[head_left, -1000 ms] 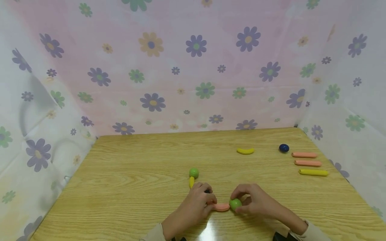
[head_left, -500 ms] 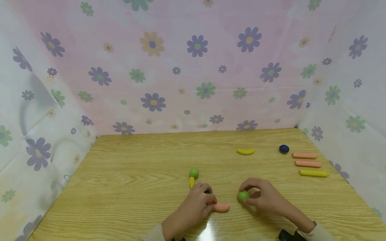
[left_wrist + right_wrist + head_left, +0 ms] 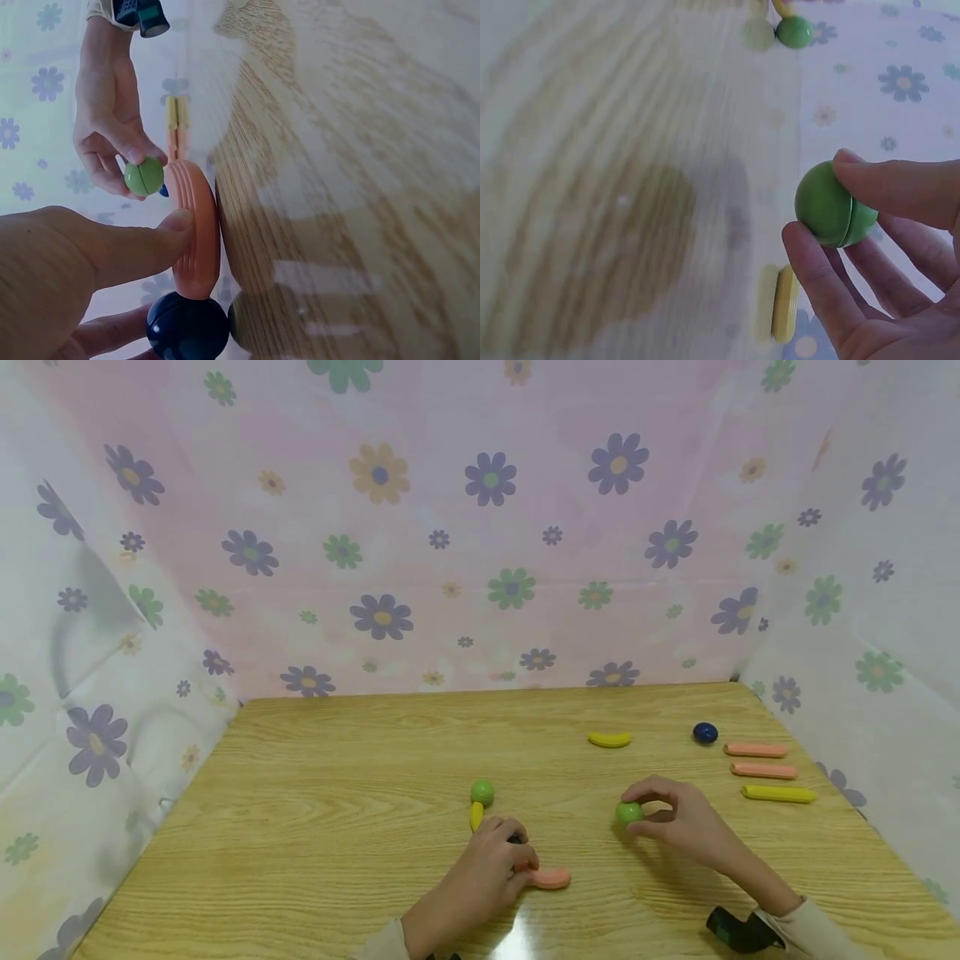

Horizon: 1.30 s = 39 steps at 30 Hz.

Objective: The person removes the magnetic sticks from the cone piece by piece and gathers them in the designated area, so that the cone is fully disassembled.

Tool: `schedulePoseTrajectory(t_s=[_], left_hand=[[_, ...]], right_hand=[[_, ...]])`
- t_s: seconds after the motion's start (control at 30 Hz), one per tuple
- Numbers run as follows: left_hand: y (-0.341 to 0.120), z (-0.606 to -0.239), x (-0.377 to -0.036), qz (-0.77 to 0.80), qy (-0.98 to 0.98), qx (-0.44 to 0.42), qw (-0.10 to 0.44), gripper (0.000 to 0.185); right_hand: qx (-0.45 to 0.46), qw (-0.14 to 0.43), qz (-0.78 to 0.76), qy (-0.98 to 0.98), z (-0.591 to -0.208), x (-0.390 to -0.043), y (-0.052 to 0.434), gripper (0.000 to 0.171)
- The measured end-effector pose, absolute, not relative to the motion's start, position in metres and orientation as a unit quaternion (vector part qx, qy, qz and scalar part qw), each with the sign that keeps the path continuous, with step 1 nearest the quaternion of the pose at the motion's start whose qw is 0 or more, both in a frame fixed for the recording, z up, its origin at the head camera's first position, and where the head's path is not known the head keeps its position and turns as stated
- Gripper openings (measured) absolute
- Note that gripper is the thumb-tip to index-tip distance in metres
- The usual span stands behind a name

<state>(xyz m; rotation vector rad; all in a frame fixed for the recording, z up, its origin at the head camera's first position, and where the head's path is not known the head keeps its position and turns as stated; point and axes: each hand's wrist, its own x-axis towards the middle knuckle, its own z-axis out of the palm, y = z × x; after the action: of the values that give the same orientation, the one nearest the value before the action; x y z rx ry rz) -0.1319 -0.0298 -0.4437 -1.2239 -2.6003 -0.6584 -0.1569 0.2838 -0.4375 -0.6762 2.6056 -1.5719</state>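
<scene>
Two hands work over a wooden table walled on three sides by flowered cloth. Left hand lies low near the front edge, its thumb pressing a pink curved stick flat against the wood, probably to keep it from sliding; the wrist view shows a dark blue ball at that stick's end, with a finger under it, though whether the fingers close round it I cannot tell. Right hand is raised a little above the table, off to the right of the pink stick and apart from it, thumb and fingertips pinched on a green ball, which shows a seam round its middle in the wrist view.

Beyond the left hand, a second green ball sits at the end of a short yellow stick, the two touching like a joined pair. Farther back lie a yellow curved piece and another blue ball. Beside that, near the right edge, three straight sticks lie in a neat row, two pink and one yellow, seemingly set aside as spare parts.
</scene>
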Motion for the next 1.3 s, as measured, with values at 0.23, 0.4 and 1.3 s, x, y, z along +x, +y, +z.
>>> schedulePoseTrajectory(t_s=[0.23, 0.4, 1.3], left_hand=[[-0.031, -0.444, -0.133, -0.224, -0.878, -0.413, 0.091, 0.005], [-0.031, -0.445, -0.132, -0.226, -0.877, -0.413, 0.093, 0.005], [-0.032, -0.447, -0.132, -0.221, -0.881, -0.409, 0.086, 0.005]], right_hand=[[-0.185, -0.037, -0.486, 0.853, -0.436, -0.175, 0.299, 0.031], [-0.148, -0.065, -0.472, 0.867, -0.436, -0.188, 0.311, 0.031], [-0.050, -0.098, -0.378, 0.919, -0.450, -0.253, 0.348, 0.035]])
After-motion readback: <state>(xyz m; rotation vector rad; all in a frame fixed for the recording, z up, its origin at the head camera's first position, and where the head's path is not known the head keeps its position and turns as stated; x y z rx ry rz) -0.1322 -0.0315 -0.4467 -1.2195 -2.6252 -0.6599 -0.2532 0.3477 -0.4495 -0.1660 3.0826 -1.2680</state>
